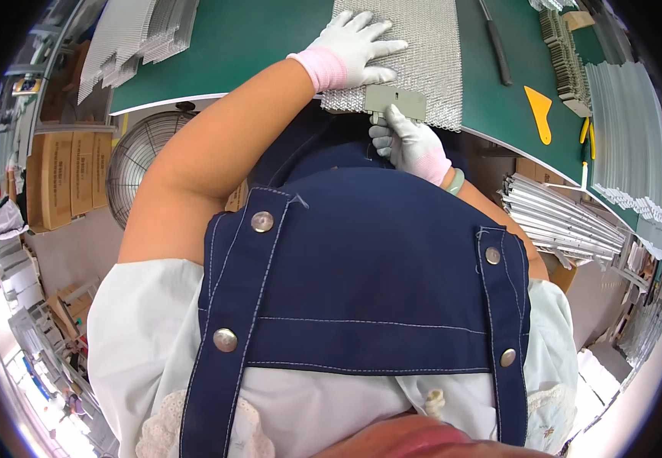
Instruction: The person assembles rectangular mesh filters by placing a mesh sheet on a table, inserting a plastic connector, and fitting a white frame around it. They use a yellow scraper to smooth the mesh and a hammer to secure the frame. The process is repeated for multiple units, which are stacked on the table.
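Observation:
A silvery metal mesh sheet (430, 57) lies on the green table and reaches past its near edge. My left hand (358, 49), in a white glove with a pink cuff, rests flat on the sheet's left side with the fingers spread. At the sheet's near edge, a flat grey-green rectangular piece (396, 101) lies against the mesh. My right hand (410, 143), gloved too, pinches that piece from below, thumb on top and fingers curled under. The fingertips beneath the piece are partly hidden.
Right of the mesh are a dark-handled tool (499, 57), a yellow scraper (539, 114), yellow-handled pliers (588, 141), a row of grey-green pieces (564, 61) and stacked pale sheets (629, 130). More metal sheets (136, 34) lie at left. Below stand a fan (144, 156) and cardboard boxes (71, 179).

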`<action>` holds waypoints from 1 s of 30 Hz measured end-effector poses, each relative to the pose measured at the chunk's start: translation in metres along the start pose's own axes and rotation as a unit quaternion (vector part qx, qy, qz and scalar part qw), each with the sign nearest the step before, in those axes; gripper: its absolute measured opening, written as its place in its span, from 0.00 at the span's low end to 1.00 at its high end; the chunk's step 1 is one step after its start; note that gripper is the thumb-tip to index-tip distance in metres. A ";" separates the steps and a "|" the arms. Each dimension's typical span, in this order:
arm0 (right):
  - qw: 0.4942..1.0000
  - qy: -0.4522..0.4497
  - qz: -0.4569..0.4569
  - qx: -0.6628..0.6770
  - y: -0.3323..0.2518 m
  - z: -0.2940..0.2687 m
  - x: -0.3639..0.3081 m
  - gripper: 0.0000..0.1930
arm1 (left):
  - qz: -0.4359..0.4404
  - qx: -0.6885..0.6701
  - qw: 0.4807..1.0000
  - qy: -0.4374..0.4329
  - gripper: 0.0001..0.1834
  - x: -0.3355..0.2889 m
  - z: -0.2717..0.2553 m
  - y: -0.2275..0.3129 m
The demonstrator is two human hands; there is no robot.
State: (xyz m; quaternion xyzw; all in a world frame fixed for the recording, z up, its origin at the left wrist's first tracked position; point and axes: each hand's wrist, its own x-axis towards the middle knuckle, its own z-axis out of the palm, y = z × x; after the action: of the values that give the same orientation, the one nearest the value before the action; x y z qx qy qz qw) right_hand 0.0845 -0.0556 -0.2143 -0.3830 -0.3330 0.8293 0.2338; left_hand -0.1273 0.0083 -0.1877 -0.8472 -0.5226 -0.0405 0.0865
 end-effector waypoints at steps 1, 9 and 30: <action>1.000 0.015 -0.015 -0.002 -0.002 0.002 0.002 0.19 | -0.003 0.003 1.000 0.002 0.33 0.001 -0.001 -0.001; 0.998 0.026 0.004 0.049 -0.005 -0.001 0.002 0.21 | -0.023 -0.047 0.997 -0.058 0.40 0.015 -0.020 0.002; 0.981 0.055 0.111 0.152 -0.018 -0.003 -0.023 0.23 | 0.023 -0.050 0.996 -0.064 0.33 0.012 -0.014 0.026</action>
State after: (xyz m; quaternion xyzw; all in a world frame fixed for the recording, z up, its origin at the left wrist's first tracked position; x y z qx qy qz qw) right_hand 0.1027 -0.0577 -0.1918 -0.4224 -0.1456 0.8687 0.2138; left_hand -0.0987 0.0051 -0.1747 -0.8629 -0.5052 -0.0106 0.0117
